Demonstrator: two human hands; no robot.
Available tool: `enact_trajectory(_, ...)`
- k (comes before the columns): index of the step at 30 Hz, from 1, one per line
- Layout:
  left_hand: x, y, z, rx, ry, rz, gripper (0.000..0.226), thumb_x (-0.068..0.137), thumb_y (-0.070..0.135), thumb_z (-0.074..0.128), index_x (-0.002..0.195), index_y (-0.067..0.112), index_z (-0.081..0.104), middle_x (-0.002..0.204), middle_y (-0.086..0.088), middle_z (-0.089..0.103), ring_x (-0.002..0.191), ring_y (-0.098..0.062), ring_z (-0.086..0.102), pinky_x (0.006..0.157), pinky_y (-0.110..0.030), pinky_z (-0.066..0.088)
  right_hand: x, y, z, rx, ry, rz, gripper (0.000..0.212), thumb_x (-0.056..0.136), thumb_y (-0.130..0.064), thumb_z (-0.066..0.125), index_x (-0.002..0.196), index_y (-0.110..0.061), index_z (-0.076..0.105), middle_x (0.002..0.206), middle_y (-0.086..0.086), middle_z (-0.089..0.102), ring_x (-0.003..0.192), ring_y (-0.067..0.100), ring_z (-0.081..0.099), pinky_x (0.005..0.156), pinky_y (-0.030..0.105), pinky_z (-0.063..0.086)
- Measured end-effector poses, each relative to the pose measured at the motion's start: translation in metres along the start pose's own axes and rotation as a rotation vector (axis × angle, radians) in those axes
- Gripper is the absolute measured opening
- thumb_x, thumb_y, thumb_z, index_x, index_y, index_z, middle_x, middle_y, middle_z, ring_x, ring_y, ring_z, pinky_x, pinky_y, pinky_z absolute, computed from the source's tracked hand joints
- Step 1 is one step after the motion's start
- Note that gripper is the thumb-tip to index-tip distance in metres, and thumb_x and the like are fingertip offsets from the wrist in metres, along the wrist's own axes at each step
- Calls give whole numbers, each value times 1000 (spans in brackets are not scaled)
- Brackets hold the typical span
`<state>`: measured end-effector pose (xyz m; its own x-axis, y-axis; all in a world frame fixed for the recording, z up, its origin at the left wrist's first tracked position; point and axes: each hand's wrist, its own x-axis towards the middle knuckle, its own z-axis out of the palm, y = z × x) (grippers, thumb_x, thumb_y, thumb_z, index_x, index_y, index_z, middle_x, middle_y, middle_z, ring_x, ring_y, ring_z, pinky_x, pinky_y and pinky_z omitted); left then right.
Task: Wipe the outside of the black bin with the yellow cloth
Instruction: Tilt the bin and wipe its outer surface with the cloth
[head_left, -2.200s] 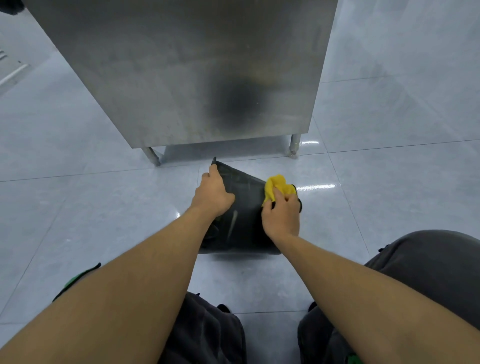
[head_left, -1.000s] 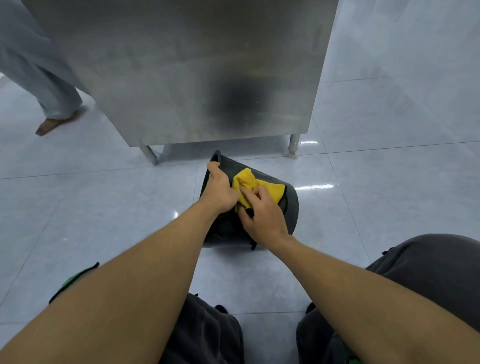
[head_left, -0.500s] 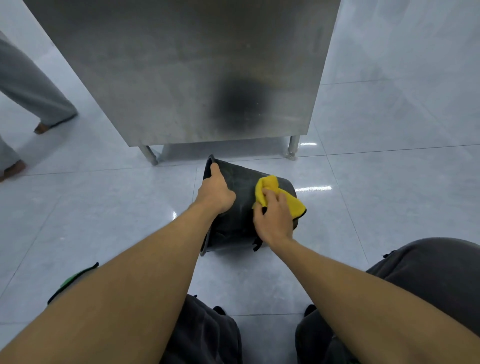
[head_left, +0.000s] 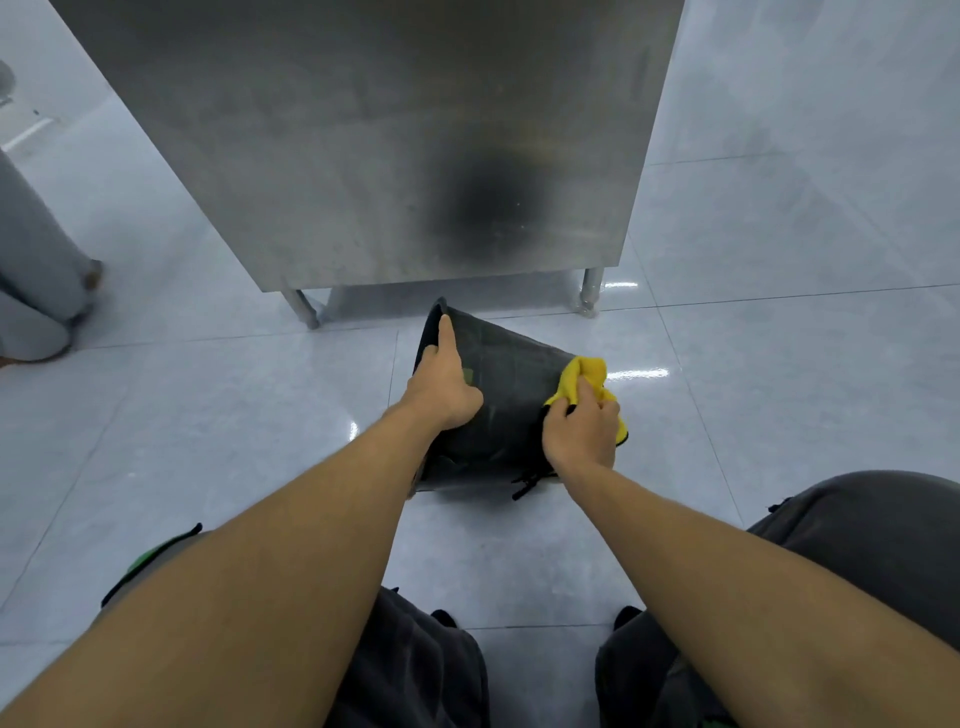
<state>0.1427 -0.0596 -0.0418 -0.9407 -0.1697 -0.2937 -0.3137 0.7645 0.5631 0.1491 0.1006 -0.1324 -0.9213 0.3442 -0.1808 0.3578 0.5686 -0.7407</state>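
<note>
The black bin (head_left: 506, 400) lies on its side on the tiled floor, its open rim to the left and its base to the right. My left hand (head_left: 441, 387) grips the bin at its rim, index finger stretched along the edge. My right hand (head_left: 582, 431) is closed on the yellow cloth (head_left: 584, 376), pressing it against the bin's outer wall near the base end. Part of the cloth is hidden under my fingers.
A stainless steel cabinet (head_left: 363, 140) on short legs stands just behind the bin. Another person's grey trouser legs and feet (head_left: 36, 280) are at the far left. My knees in dark trousers (head_left: 857, 545) fill the lower frame. Glossy tile floor (head_left: 779, 364) surrounds the bin.
My right hand has slid the yellow cloth rightwards along the bin's wall towards its base. The bin has turned a little. The other person has stepped further left.
</note>
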Motion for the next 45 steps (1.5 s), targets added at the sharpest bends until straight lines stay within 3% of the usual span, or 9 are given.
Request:
enact_trajectory(2,0,1,1,-75,-6,-6,108,83,0,65,158,23,-9,144,-15,41,117,-33,56,94,-45,55,0,-4,-2,-3,4,3,40,100,-29,43,140,-24,44,136,12,40,117,33,49,86,39,43)
enact_trajectory(5,1,2,2,-140,7,-17,88,85,0,62,149,11,3,121,-15,51,100,-28,58,80,-37,56,-7,-11,-1,-7,-7,-163,43,99,-26,46,141,-24,46,129,9,44,110,28,51,79,31,39)
enact_trajectory(11,2,8,1,-184,51,-6,68,82,4,62,134,7,20,116,-17,54,101,-33,62,85,-49,57,-24,-45,-2,262,-164,-535,40,91,-20,55,131,-20,58,123,1,59,110,16,54,95,34,46)
enact_trajectory(17,0,5,1,-142,63,27,72,82,4,60,140,11,19,121,-14,52,103,-31,59,87,-47,56,-9,-76,-10,691,-56,-15,41,91,-29,38,129,-33,52,103,8,64,89,24,61,76,39,52)
enact_trajectory(23,1,5,2,-138,64,12,67,83,5,62,137,10,22,120,-15,51,100,-31,59,87,-48,56,-8,-34,-9,-67,47,-209,40,97,-31,41,137,-37,47,119,3,44,106,28,51,87,41,49)
enact_trajectory(30,2,2,1,-111,80,9,62,83,2,61,133,7,25,109,-15,54,90,-26,59,61,-29,46,-12,-32,0,-45,-59,-377,50,97,-38,50,146,-33,40,122,12,51,109,28,44,82,30,35)
enact_trajectory(36,2,1,1,-98,76,83,67,83,1,58,141,9,26,116,-17,57,102,-32,60,82,-44,53,-21,-36,7,87,-135,-748,50,91,-18,61,140,-27,52,113,7,49,97,23,49,84,32,49)
enact_trajectory(41,1,-1,0,-44,79,47,84,93,8,58,159,15,6,136,-20,44,117,-35,54,98,-40,48,-7,-20,1,19,37,-331,46,93,-22,55,138,-26,50,124,10,39,98,25,49,89,33,47)
enact_trajectory(45,-1,-1,0,-45,72,34,86,95,9,57,160,16,1,129,-16,53,107,-29,57,91,-37,50,7,-6,-8,4,2,1,49,94,-19,51,143,-26,46,125,13,39,104,40,54,92,42,48)
